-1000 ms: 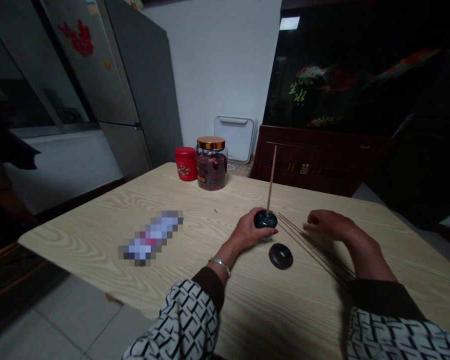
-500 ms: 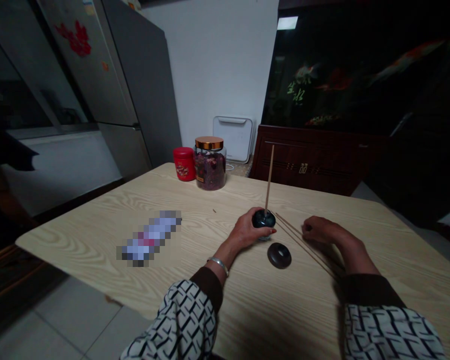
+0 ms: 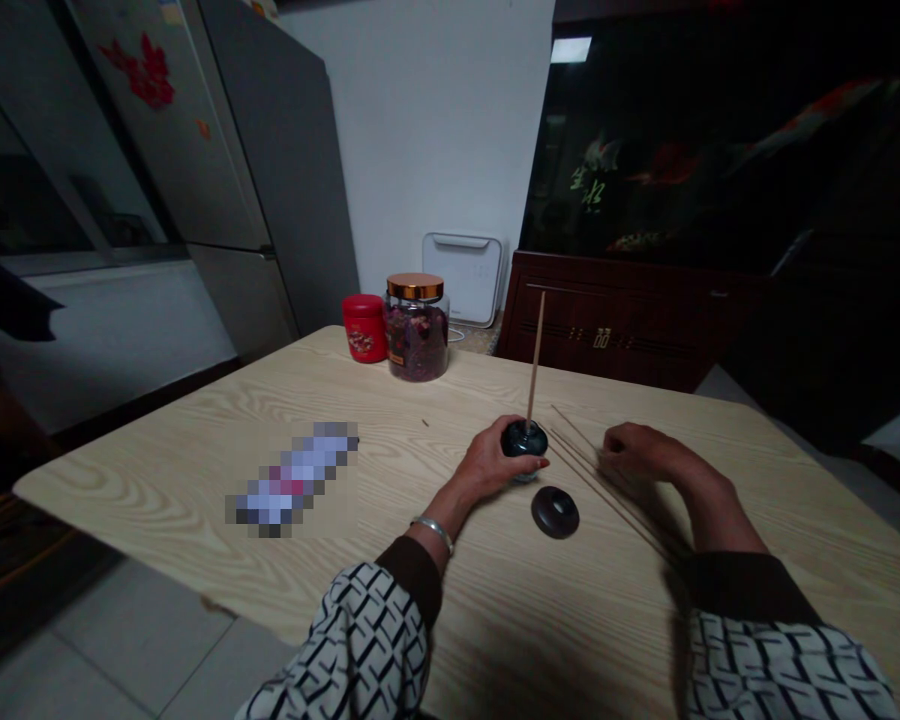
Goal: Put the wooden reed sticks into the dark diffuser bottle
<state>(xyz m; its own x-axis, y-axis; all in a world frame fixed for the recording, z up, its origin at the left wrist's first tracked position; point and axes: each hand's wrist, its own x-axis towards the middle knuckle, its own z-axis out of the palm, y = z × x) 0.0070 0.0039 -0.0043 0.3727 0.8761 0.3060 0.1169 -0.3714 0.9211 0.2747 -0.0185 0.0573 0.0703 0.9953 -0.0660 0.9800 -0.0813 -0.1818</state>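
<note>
My left hand is wrapped round a small dark glass diffuser bottle on the table. Brown reed sticks stand upright together in its neck. Just in front of the bottle lies a dark round lid with a hole in its middle. To the right, my right hand is closed low over the table, its fingertips pinching a thin reed stick whose far end points toward the bottle. More loose reeds lie under and beside that hand, partly hidden by the wrist.
On the wooden table, a blurred-out flat item lies at left. A red canister and a glass jar with a copper-coloured lid stand at the back. Behind are a white device, a fridge and a fish tank.
One reed stick now shows raised apart from the others, reaching to my right hand's fingertips. My left hand keeps its hold on the bottle. The view has shifted slightly.
</note>
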